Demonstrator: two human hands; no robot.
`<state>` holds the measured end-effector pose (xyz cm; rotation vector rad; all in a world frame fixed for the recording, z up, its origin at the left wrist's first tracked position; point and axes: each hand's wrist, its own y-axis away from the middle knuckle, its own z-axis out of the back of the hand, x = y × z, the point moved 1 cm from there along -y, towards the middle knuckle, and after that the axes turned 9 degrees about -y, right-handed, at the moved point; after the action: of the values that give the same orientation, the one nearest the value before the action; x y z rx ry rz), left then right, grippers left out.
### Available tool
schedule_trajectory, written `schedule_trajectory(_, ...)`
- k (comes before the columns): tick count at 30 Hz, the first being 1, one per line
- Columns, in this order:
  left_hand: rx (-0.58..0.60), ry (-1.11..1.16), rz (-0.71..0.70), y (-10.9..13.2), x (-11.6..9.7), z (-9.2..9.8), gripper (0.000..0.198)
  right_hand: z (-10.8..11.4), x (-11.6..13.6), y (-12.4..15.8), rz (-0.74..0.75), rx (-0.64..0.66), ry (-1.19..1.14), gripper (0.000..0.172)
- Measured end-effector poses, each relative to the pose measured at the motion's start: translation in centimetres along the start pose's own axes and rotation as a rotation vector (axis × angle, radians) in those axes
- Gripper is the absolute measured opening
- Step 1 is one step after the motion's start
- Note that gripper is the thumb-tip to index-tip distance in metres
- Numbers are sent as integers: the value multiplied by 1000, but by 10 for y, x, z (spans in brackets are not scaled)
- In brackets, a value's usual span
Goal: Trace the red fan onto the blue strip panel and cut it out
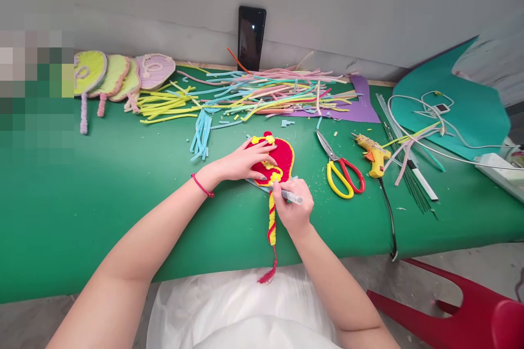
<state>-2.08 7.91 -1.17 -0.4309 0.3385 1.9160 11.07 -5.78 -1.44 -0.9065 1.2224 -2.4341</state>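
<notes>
A red fuzzy fan with yellow trim lies on the green table, on top of a pale sheet whose edge shows beneath it. Its red-and-yellow twisted handle ends in a red tassel hanging over the front edge. My left hand lies flat on the fan, fingers spread, pressing it down. My right hand is closed round a grey pen, whose tip touches the fan's lower edge near the handle.
Yellow-and-red scissors and a yellow glue gun lie right of the fan. Several pipe cleaners are heaped behind, with finished pastel fans at far left. A phone leans on the wall. A power strip and red stool are right.
</notes>
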Motion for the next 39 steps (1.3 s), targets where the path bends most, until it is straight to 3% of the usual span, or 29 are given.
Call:
schedule_trajectory(5,-8,-16,-6,0,0,0,39,-2,1,2,17,72,-4,23)
schedule_trajectory(16,-14,-8,-14,1,2,-2,39,-5,5,0,106,92,4,21)
schedule_trajectory(27,-12,-1,-11,1,2,-1,40,0,3,-1,-85,-78,-90,23)
schedule_trajectory(39,-3,-10,-4,0,1,-1,39,-2,4,-3,-66,-23,-42,26)
